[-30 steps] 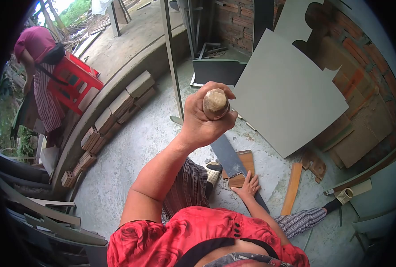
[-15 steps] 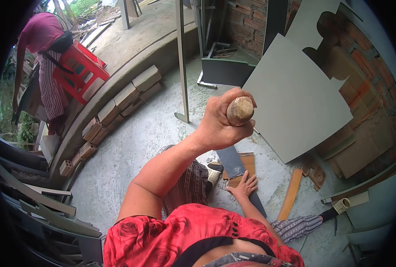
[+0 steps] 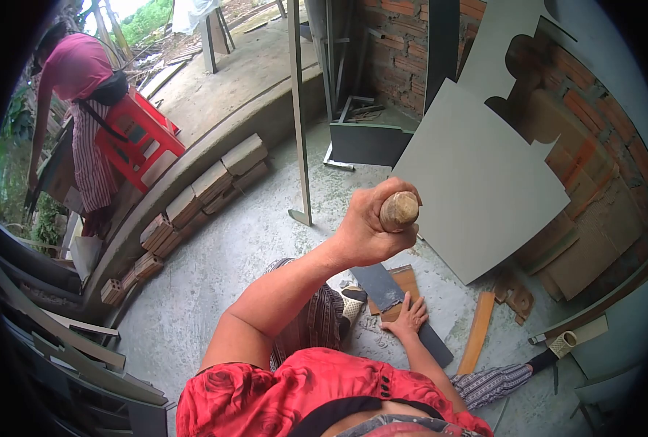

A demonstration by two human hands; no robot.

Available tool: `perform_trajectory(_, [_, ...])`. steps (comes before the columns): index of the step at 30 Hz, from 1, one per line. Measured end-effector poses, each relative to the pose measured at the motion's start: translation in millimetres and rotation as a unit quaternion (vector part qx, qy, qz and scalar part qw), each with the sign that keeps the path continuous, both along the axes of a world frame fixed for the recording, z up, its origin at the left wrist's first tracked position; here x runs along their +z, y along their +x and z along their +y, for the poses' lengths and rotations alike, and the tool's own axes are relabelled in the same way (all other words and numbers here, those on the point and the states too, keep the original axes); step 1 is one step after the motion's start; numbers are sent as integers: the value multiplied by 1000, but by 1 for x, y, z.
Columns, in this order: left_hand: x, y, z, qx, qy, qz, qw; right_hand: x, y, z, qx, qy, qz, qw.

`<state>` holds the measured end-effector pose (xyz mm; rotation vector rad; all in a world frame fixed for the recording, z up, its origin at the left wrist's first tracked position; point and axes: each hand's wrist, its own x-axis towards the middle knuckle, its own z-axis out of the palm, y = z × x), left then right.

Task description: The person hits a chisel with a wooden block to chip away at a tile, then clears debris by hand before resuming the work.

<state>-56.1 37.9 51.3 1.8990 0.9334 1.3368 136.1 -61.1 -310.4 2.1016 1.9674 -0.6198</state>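
My left hand (image 3: 375, 226) is raised in front of me, its fingers wrapped round a thick wooden handle (image 3: 400, 210) seen end-on. The rest of that tool is hidden behind the hand. Below it, my right hand (image 3: 407, 317) lies with fingers spread on a dark grey strip (image 3: 433, 344) and a brown wooden board (image 3: 405, 280). The strip crosses the board at an angle, and its surface looks chipped near my fingertips. Small pale crumbs are scattered on the floor beside them.
An orange-brown wood strip (image 3: 477, 331) lies to the right. A large grey panel (image 3: 484, 189) leans by the brick wall. Stacked bricks (image 3: 211, 182) line the ledge on the left, near a metal post (image 3: 300, 124). Outside, another person (image 3: 84, 69) sits on a red stool (image 3: 138, 146).
The whole view has shifted, so most things sit lower in the frame. My left hand, still round the handle, appears lower too. My right hand stays on the strip and board.
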Motion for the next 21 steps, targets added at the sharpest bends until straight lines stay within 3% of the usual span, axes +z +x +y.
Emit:
perform_trajectory(2, [-5,3,3,-7,30,-11,999,-2,4,6,-3,-5,2,1000])
perform_trajectory(4, [-6,4,3,-4,47,-28,998,-21,29,9,2,22,78,997])
perform_trajectory(8, [1,2,-2,-6,-34,-12,999,-26,69,-6,-7,96,73,993])
perform_trajectory(13, [-3,7,0,-14,13,-11,1000,-18,57,-18,-55,130,68,988])
perform_trajectory(21, [-1,19,12,-14,-9,-17,1000,-9,59,-1,-95,75,73,990])
